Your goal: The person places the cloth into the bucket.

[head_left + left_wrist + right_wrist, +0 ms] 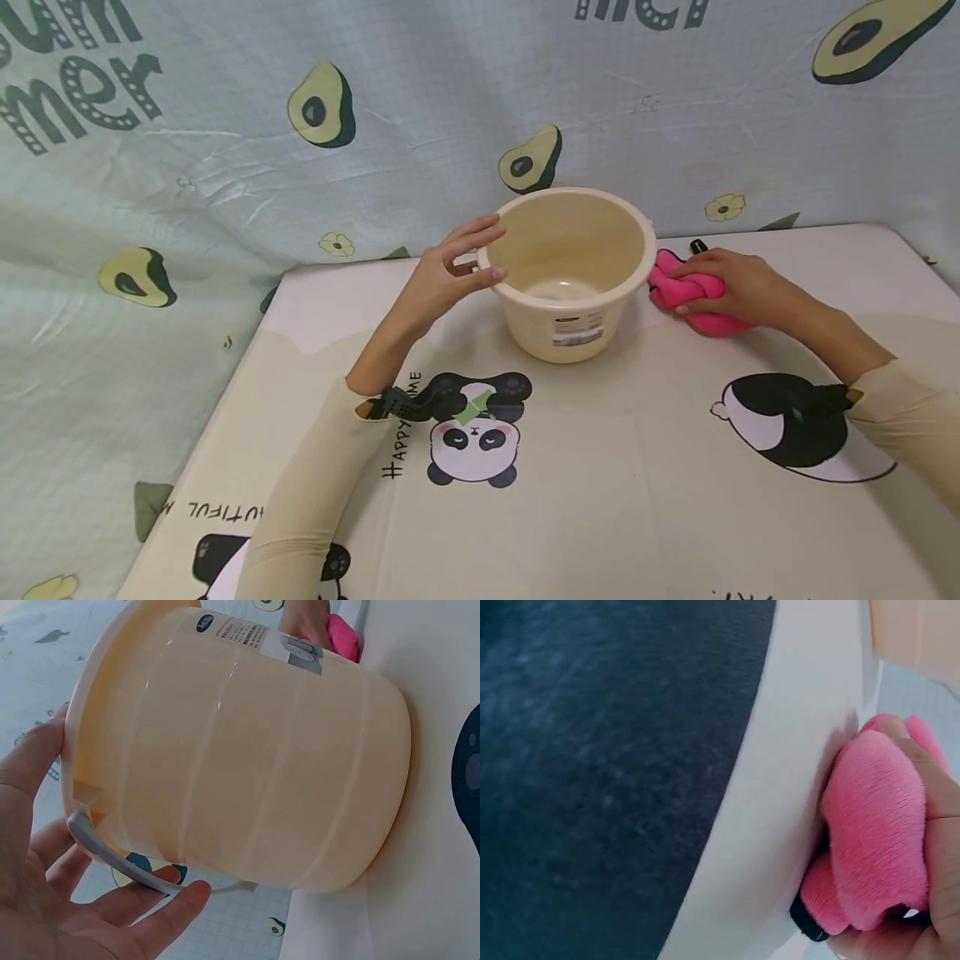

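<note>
A cream plastic bucket stands upright toward the back of the table, with a printed label on its front. My left hand touches the bucket's left rim, its thumb and fingertips over the edge. In the left wrist view, those fingers are spread and fairly straight around a grey handle hanging at the bucket's side. Just right of the bucket, my right hand grips a pink plush bundle, thick and twisted, with black trim. The right wrist view shows the fuzzy bundle close to the tabletop, a black end sticking out.
A pale cloth with avocado prints hangs behind and to the left. The tabletop carries printed pandas and lettering. Dark bands circle both wrists over beige sleeves.
</note>
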